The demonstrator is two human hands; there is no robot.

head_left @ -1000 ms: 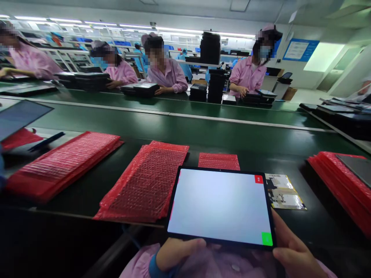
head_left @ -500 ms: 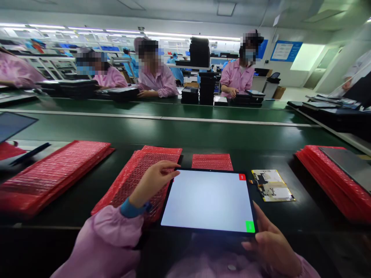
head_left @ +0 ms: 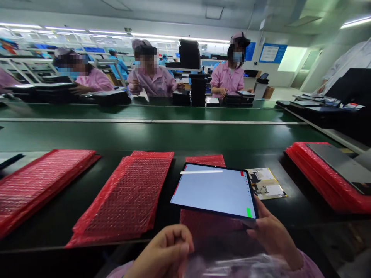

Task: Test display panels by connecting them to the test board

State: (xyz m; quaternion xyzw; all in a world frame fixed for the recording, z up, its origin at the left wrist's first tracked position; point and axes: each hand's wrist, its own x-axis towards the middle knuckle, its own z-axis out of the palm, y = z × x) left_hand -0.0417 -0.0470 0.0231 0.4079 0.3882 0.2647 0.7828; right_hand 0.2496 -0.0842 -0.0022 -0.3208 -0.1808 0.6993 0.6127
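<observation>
My right hand (head_left: 274, 235) grips a tablet (head_left: 213, 193) by its lower right corner, holding it tilted above the bench. Its screen is lit pale, with a red box at upper right and a green box at lower right. A thin white strip shows across the top of the screen. My left hand (head_left: 171, 247) is closed below the tablet, fingers curled on a clear plastic film (head_left: 246, 264). This film spreads, wrinkled and shiny, toward my right hand; whether it still touches the tablet I cannot tell. A red bubble-wrap bag (head_left: 204, 158) lies partly hidden under the tablet.
Red bubble-wrap bags (head_left: 124, 197) lie at left, with another pile (head_left: 46, 177) beyond. A flat battery pack (head_left: 269, 183) is just right of the tablet. At far right, a grey panel (head_left: 339, 162) rests on red bags. Co-workers sit across the green conveyor (head_left: 162, 135).
My left hand has moved from the tablet's upper left corner down toward me, drawing clear film. The tablet has tilted slightly in my right hand. The view has shifted a little.
</observation>
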